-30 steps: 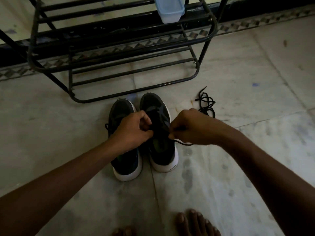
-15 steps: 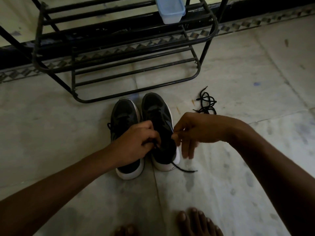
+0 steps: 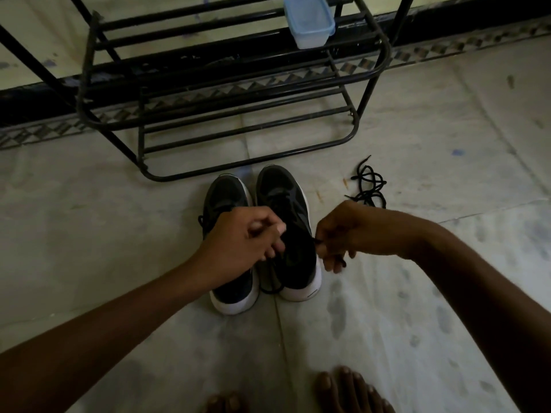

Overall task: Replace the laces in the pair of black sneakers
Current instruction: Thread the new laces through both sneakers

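Both hands were at work over the pair of black sneakers. The left hand point(image 3: 244, 234) had its fingers curled tight and pinched a black lace point(image 3: 269, 289) above the opening of the right sneaker point(image 3: 283, 192). From that grip the lace dropped toward the near side and looped low between the two heels. The right hand point(image 3: 348, 234), just right of the same sneaker, pinched another part of the lace between thumb and forefinger, and its lower fingers hung loosely curled.

A pale stone floor point(image 3: 417, 293), mottled with dark marks, carried everything. On its far side stood a black metal shoe rack point(image 3: 386, 52), with its lowest front bar just beyond the sneaker toes. A patterned border point(image 3: 432, 52) ran along the base of the wall behind the rack.

The sneakers stood side by side with their toes pointing far and their white soles showing at the near end. The left sneaker point(image 3: 226, 193) was partly covered by the left hand and forearm. A pale blue plastic container point(image 3: 310, 25) sat on an upper tier of the rack, toward its right end.

The loose laces point(image 3: 371, 186) lay tangled on the floor to the right of the sneakers, apart from them and just beyond the right wrist. At the near edge were a bare foot point(image 3: 348, 389) and, further left, the toes point(image 3: 226, 402) of another.
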